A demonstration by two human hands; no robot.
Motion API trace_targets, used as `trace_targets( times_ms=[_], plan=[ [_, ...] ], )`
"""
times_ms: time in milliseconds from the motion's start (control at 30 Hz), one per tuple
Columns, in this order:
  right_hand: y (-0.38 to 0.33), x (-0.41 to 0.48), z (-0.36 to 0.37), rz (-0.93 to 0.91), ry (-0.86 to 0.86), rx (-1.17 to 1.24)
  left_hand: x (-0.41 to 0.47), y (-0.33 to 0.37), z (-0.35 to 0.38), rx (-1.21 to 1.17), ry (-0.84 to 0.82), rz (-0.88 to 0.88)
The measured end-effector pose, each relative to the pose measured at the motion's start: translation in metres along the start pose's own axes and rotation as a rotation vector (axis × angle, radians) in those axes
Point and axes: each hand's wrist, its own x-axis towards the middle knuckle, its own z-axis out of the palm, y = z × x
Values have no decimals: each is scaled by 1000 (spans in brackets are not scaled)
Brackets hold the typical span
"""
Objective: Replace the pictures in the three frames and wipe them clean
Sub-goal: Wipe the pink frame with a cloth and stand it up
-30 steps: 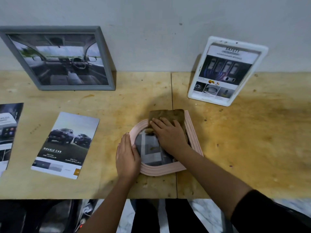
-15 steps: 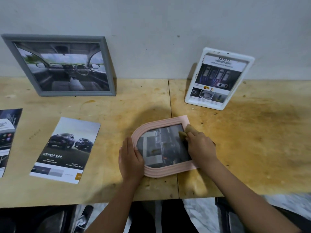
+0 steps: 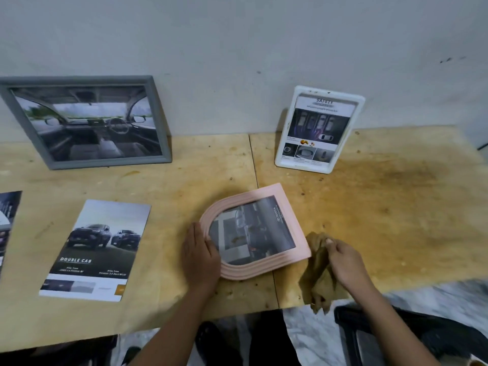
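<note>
A pink arched frame (image 3: 287, 207) lies flat on the wooden table (image 3: 383, 207) with a car picture under its glass. My left hand (image 3: 202, 256) rests on its curved left end, fingers straight. Just off the frame's right edge, my right hand (image 3: 343, 260) pinches a brown cloth (image 3: 318, 270), which hangs over the table's front edge. A grey frame (image 3: 79, 165) with a car-interior picture leans on the wall at the back left. A white frame (image 3: 319, 129) with a safety leaflet stands at the back right.
A loose "Double Cab" leaflet (image 3: 97, 249) lies on the table left of the pink frame. Another leaflet (image 3: 6, 223) is cut off at the left edge. The table's front edge runs close under my hands, and a dark chair (image 3: 396, 336) shows below it.
My right hand wiped the cloth across the pink frame's glass from the top to the right, then came off the frame with the cloth. The left hand stayed on the frame.
</note>
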Motion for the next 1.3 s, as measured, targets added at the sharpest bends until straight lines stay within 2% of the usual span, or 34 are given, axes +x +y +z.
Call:
trace_targets(
  times_ms=[100,167,200,233,333,400,500,567,633,733,933,1033,1133,1200,1267,1300],
  plan=[
    [-3,6,-31,-35,288,30,2,-2,-3,-45,-37,-1],
    [-4,15,-38,-109,477,-171,4,-4,-6,-92,-60,-10],
    [-4,22,-36,-133,519,-296,4,-4,-7,-120,-73,-12],
    [-2,31,-31,-137,491,-393,5,-5,-9,-144,-87,-9],
    [8,46,-3,-55,104,-500,2,-4,-16,-202,-97,17],
    [18,50,18,-39,-29,-553,-1,-5,-19,-213,-60,15],
    [10,47,26,-48,20,-511,-15,-11,-23,-153,-42,-63],
    [-1,46,26,-248,169,-413,-31,-14,-23,-106,-62,-83],
    [-13,47,32,-411,195,-226,-46,-13,-21,-106,-68,-94],
    [-25,55,45,-322,87,-166,-52,-3,-17,-182,-54,-184],
    [-21,68,56,-347,132,-316,-40,30,-18,-350,52,-273],
    [-19,63,59,-328,124,-207,-19,38,-22,-440,50,-252],
    [-14,58,54,-401,99,-179,1,37,-25,-412,4,-247],
    [-6,55,43,-428,151,-171,6,33,-24,-386,-13,-231],
    [9,54,29,-342,240,-240,7,28,-22,-380,-23,-202],
    [21,53,23,-274,232,-320,7,27,-22,-388,-25,-201]
  ],
)
